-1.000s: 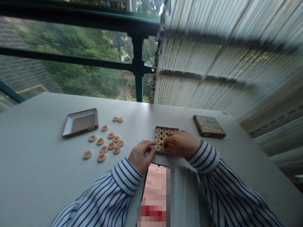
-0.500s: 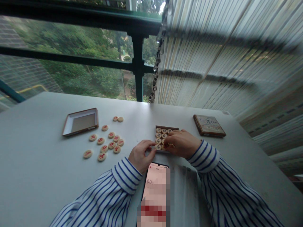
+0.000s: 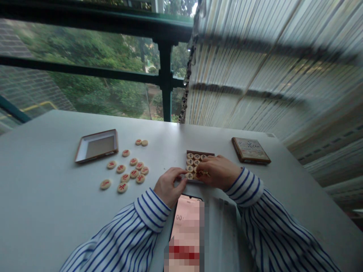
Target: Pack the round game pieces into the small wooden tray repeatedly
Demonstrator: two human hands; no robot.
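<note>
Right of the middle of the table (image 3: 56, 151), the box (image 3: 200, 152) stands with black pieces (image 3: 190, 162) in rows inside it. The right hand (image 3: 221, 172) is over the box's right part, fingers bent down to the pieces; the tips are hidden, so whether one is gripped cannot be told. The left hand (image 3: 169, 186) is at the near left corner, thumb and forefinger parted, tips at the edge. Both hands are thus at the box, the right covering more of it. No long axis can be confirmed, the right side being covered.

To the left, well apart from the box, lie loose pieces (image 3: 133, 173), red where marked, one plain-faced; the left hand is nearer to them. Beyond these on the left is an open tray (image 3: 99, 146); far right, a shut case (image 3: 251, 150). Near the box lies a phone (image 3: 188, 211), just beside the left hand, with clear plastic (image 3: 224, 226) to its right.
</note>
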